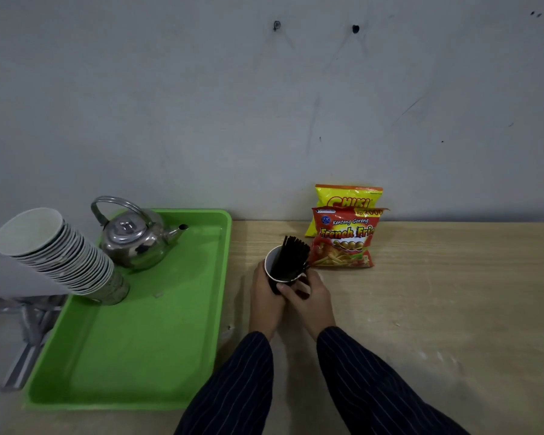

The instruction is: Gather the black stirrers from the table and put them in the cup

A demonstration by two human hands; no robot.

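Observation:
A dark cup with a white inside stands on the wooden table, just right of the green tray. A bundle of black stirrers stands in it, leaning to the right and sticking out above the rim. My left hand wraps the cup's left side. My right hand holds the cup's right side, fingers against its wall below the rim. No loose stirrers show on the table.
A green tray lies at the left, holding a steel kettle and a tilted stack of paper cups. Two snack bags lean on the wall behind the cup. A metal frame lies left of the tray.

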